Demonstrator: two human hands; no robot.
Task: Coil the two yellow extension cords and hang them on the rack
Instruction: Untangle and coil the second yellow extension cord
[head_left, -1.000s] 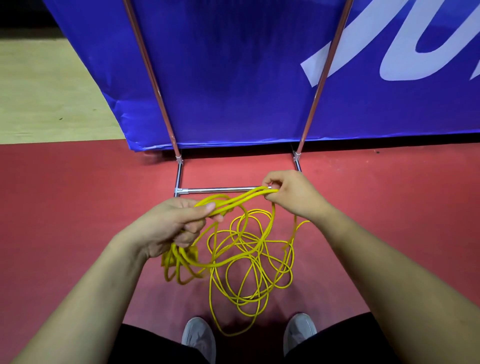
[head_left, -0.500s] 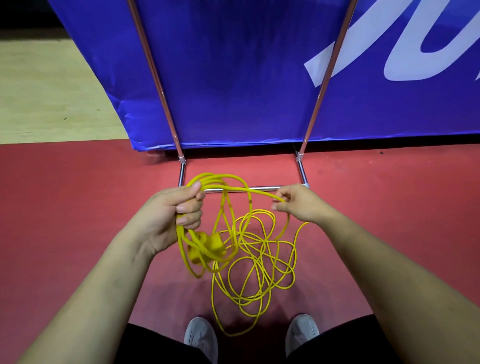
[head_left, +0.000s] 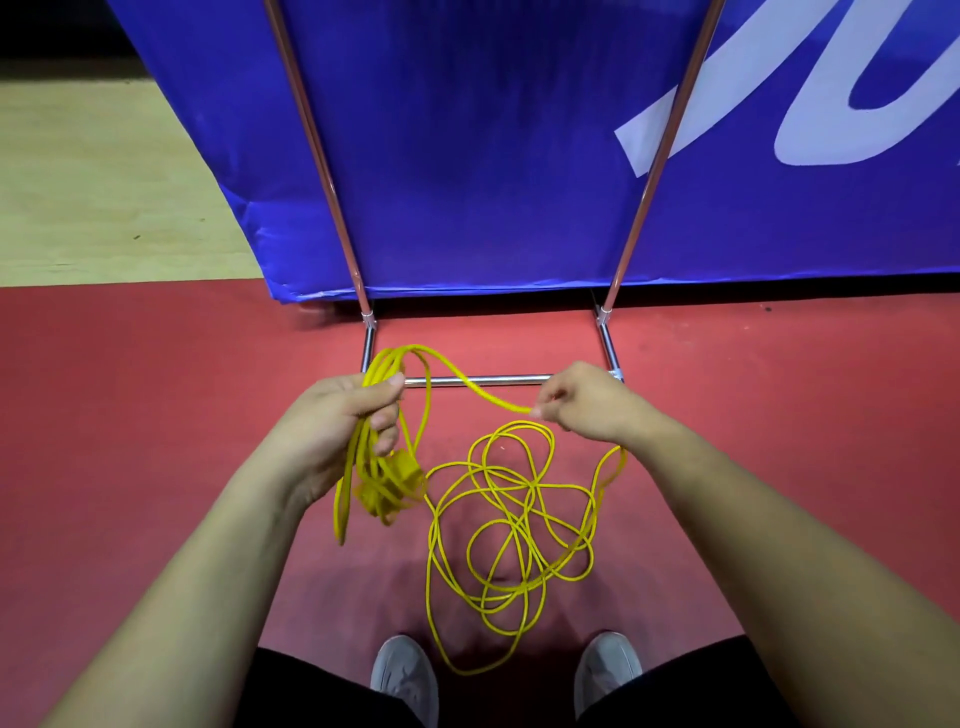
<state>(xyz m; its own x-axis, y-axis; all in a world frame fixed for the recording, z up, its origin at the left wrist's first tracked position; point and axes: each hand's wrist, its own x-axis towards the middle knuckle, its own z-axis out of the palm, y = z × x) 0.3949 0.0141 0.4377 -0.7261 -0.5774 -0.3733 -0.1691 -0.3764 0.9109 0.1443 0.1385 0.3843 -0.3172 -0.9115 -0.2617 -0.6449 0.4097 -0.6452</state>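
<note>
A yellow extension cord (head_left: 511, 525) lies in loose tangled loops on the red floor between my feet. My left hand (head_left: 343, 421) is shut on a bundle of coiled loops that hang below it, with a yellow plug block (head_left: 400, 475) dangling among them. One strand arcs from that bundle over to my right hand (head_left: 587, 402), which pinches it between thumb and fingers. The metal rack (head_left: 483, 380) stands just beyond my hands: a low chrome crossbar on the floor and two copper-coloured uprights rising out of view. I see only one cord.
A large blue banner (head_left: 493, 156) with white lettering stands behind the rack's uprights. Pale wooden flooring (head_left: 104, 182) lies at the far left beyond the red mat. My grey shoes (head_left: 405, 675) are at the bottom edge, close to the loose loops.
My hands have drawn apart: the right hand slid rightwards along the strand, and the left hand has gathered another loop and lifted the bundle. The plug block now hangs below my left hand.
</note>
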